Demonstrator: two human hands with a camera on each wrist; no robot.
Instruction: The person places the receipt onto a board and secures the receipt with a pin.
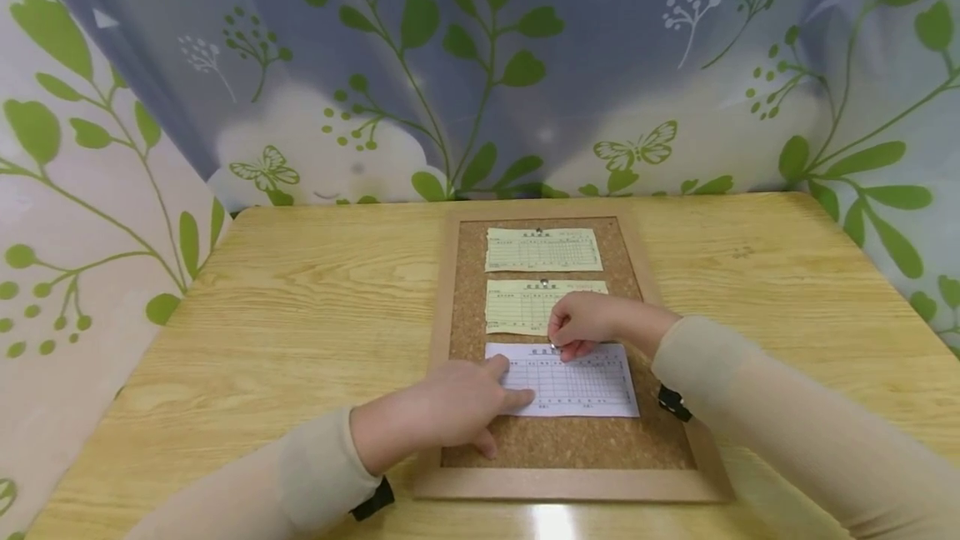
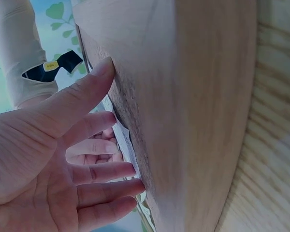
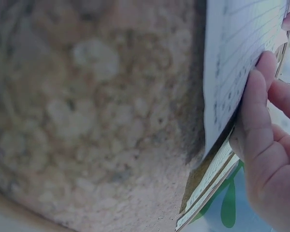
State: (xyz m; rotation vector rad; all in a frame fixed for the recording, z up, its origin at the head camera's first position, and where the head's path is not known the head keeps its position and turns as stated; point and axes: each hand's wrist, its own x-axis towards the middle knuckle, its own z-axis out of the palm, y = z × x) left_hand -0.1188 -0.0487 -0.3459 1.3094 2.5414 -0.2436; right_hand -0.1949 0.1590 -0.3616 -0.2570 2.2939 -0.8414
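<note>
A white printed form [image 1: 577, 390] lies on the lower part of a wood-framed cork board [image 1: 585, 447]. My left hand [image 1: 457, 400] rests on the form's left side with fingers extended; in the left wrist view its thumb [image 2: 102, 72] touches the board. At the form's top edge, the right hand [image 1: 588, 319] pinches a small silver pushpin [image 1: 553, 346], mostly hidden by the fingers. The right wrist view shows those fingertips [image 3: 266, 65] against the form's edge. Above it, two yellow slips [image 1: 543, 252] hang in a column, each with a pin at its top.
The board lies on a wood-grain table [image 1: 315, 307], its top near the far edge. Behind the table hangs a leaf-patterned wall covering [image 1: 525, 132]. Black straps [image 1: 372, 498] show at both sleeves.
</note>
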